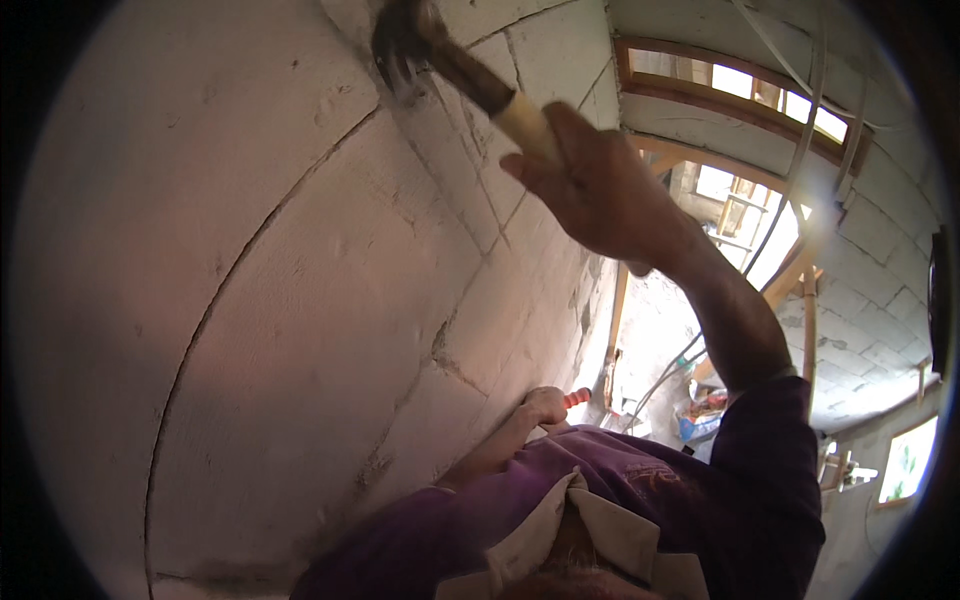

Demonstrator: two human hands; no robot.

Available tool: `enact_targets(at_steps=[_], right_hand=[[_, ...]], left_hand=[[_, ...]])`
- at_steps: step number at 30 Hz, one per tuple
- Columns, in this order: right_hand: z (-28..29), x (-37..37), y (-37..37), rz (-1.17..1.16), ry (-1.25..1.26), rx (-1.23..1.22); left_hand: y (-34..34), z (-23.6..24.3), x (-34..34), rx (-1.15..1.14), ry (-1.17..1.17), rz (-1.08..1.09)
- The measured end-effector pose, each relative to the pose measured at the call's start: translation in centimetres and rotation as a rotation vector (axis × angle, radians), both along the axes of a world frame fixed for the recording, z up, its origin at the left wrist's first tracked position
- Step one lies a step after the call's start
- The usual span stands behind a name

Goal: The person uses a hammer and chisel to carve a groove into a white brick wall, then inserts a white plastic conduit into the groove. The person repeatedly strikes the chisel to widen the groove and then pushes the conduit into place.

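My right hand (590,185) is closed around the pale handle (525,120) of a hammer, raised high at upper centre. The dark, blurred hammer head (405,40) is over the light block wall (260,160), near straight grooves running across it; whether it touches cannot be told. My left hand (543,405) is low at centre, beside the wall, closed on a tool with a ridged red handle (578,396); the rest of that tool is hidden.
At right are timber-framed openings (740,110), hanging pale conduits (805,140), a wooden post (810,320) and another block wall (880,280) with a small window (905,460). Bags and clutter (700,410) lie below the bright opening.
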State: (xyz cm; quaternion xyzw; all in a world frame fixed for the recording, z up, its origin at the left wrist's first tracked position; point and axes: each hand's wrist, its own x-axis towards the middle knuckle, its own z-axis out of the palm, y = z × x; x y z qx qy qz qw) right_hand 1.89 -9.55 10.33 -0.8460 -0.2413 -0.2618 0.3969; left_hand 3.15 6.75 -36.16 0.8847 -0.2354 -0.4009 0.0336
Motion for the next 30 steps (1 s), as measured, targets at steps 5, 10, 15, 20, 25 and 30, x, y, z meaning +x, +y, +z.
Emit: enact_targets(at_steps=[5, 10, 15, 20, 25, 30], right_hand=[[-0.5, -0.2, 0.4, 0.137, -0.296, 0.531], [0.4, -0.2, -0.2, 0.005, 0.122, -0.064], [0.4, 0.2, -0.1, 0.065, -0.336, 0.365], [-0.6, 0.2, 0.3, -0.030, -0.011, -0.041], [1.8, -0.8, -0.2, 0.038, -0.293, 0.309], [-0.6, -0.2, 0.6, -0.012, 0.148, -0.053]], left_hand=[[0.1, -0.2, -1.1, -0.052, -0.065, -0.038], [-0.5, 1.1, -0.9, -0.117, -0.077, 0.156], [-0.2, 0.4, -0.4, -0.023, 0.044, 0.016], [-0.4, -0.2, -0.6, -0.071, 0.007, 0.134], [-0.3, -0.5, -0.8, -0.060, -0.030, 0.014], [0.1, -0.1, -0.1, -0.059, 0.095, 0.037]])
